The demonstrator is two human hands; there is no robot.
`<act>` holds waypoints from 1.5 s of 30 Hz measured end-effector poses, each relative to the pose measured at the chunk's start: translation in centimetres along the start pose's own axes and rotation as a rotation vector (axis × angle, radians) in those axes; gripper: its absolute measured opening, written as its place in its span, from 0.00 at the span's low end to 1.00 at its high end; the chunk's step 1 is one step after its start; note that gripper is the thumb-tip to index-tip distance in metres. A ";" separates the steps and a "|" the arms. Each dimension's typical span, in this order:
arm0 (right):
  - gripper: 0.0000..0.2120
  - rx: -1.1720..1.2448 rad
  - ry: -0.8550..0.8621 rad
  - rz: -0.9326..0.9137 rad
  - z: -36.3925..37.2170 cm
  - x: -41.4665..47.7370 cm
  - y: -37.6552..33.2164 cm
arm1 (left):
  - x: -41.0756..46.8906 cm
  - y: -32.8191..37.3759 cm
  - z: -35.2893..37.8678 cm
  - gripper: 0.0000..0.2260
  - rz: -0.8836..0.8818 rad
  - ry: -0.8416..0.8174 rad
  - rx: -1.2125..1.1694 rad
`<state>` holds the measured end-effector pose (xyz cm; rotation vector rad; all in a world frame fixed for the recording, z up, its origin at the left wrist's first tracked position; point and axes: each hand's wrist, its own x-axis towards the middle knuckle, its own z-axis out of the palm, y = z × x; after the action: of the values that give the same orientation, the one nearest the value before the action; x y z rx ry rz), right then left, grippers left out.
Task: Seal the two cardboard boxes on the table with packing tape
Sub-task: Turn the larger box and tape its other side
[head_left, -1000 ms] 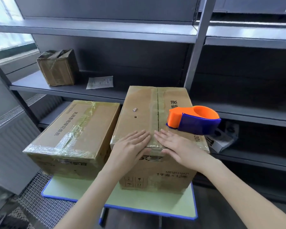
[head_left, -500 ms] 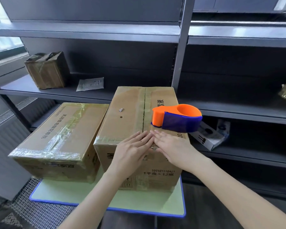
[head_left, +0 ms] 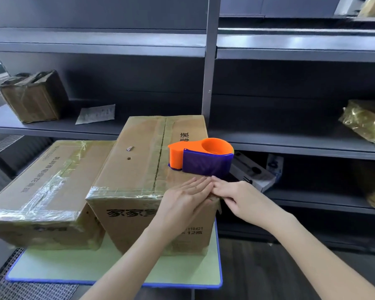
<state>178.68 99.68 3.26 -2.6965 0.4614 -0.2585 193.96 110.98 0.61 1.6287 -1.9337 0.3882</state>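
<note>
Left hand, right hand slid rightward on box; green table (grey shelving).

Under both hands, matt brown cardboard box with glossy clear tape; just beyond them, smooth orange-and-purple plastic tape dispenser.

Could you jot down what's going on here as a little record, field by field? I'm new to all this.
Setting: green table before grey shelving
Boxes: taller box, lower box at its left, both taped
Tool: orange and purple tape dispenser resting on taller box
Left hand: flat on that box's near right corner
Right hand: fingers pressing beside it, at the same corner
</note>
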 end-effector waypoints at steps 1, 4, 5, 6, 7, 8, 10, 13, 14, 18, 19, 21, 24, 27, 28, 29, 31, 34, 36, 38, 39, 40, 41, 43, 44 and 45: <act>0.22 0.036 0.003 0.003 0.1 -0.1 0.2 | -0.1 0.1 0.3 0.16 0.004 0.019 0.009; 0.23 0.131 -0.007 -0.011 0.2 -0.3 0.5 | -0.2 0.3 0.7 0.17 -0.015 0.083 0.010; 0.23 0.156 -0.013 -0.013 0.2 -0.3 0.6 | -0.1 0.4 0.7 0.18 -0.024 0.088 0.005; 0.24 0.170 -0.020 -0.014 0.1 -0.4 0.8 | 0.0 0.4 0.7 0.19 -0.034 0.084 0.004; 0.24 0.175 -0.023 -0.017 0.0 -0.3 0.9 | 0.0 0.5 0.6 0.20 -0.045 0.077 0.007; 0.23 0.174 -0.025 -0.020 -0.1 -0.2 0.9 | 0.0 0.6 0.6 0.20 -0.056 0.072 0.014; 0.22 0.142 -0.029 -0.033 -0.3 0.0 0.9 | 0.0 0.9 0.6 0.20 -0.077 0.073 0.031; 0.21 -0.011 -0.040 -0.081 -0.6 0.4 0.7 | -0.1 1.3 0.7 0.20 -0.096 0.059 0.029; 0.20 -0.067 -0.047 -0.091 -0.7 0.5 0.6 | -0.2 1.2 0.5 0.21 -0.095 0.045 0.023; 0.15 -0.278 -0.031 -0.075 -0.8 1.1 -0.6 | -0.6 1.2 -0.3 0.27 -0.076 -0.036 0.033; 0.13 -0.315 -0.009 -0.067 -0.9 1.3 -0.8 | -0.5 1.2 -0.4 0.29 -0.080 -0.038 0.029; 0.10 -0.340 0.018 -0.045 -1.1 1.5 -1.2 | -0.3 1.3 -0.3 0.29 -0.086 -0.001 0.027; 0.10 -0.304 -0.019 -0.019 -1.3 1.6 -1.2 | -0.4 1.3 0.6 0.23 -0.075 0.077 0.064; 0.12 -0.228 -0.059 -0.002 -1.3 1.2 -0.8 | -0.6 1.1 1.1 0.19 -0.053 0.084 0.076; 0.12 -0.199 -0.052 -0.001 -1.2 1.1 -0.8 | -0.6 1.1 1.2 0.19 -0.041 0.084 0.080; 0.13 -0.181 -0.042 -0.002 -1.2 0.9 -0.9 | -0.6 1.0 1.2 0.19 -0.032 0.085 0.082; 0.14 -0.174 -0.032 -0.001 -1.1 0.7 -1.1 | -0.6 0.8 1.1 0.20 -0.025 0.084 0.078; 0.14 -0.193 -0.041 0.004 -0.9 0.8 -1.1 | -0.7 0.6 1.1 0.21 -0.028 0.068 0.082; 0.14 -0.159 -0.021 0.012 -0.7 0.6 -0.9 | -0.8 0.8 1.3 0.20 -0.034 0.068 0.074; 0.14 -0.076 0.021 0.027 -0.4 0.3 -0.7 | -0.7 1.0 1.2 0.20 -0.041 0.050 0.053; 0.15 -0.037 0.041 0.034 -0.2 0.2 -0.8 | -0.6 1.0 1.0 0.20 -0.039 0.038 0.039; 0.15 -0.017 0.053 0.037 -0.1 0.0 -0.9 | -0.6 0.9 0.7 0.19 -0.035 0.024 0.020; 0.15 -0.015 0.059 0.034 0.0 0.0 -1.0 | -0.6 0.7 0.3 0.19 -0.028 0.006 -0.001; 0.15 -0.028 0.067 0.016 0.1 0.1 -1.2 | -0.5 0.2 -0.6 0.18 -0.005 -0.041 -0.026; 0.15 -0.038 0.071 0.006 0.1 0.2 -1.3 | -0.5 0.0 -1.0 0.19 0.010 -0.063 -0.026; 0.16 -0.054 0.079 -0.002 0.1 0.3 -1.5 | -0.6 -0.2 -1.5 0.19 0.019 -0.083 -0.017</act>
<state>179.41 100.85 3.84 -2.7471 0.4956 -0.3593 194.56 112.28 1.36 1.6402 -2.0093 0.3161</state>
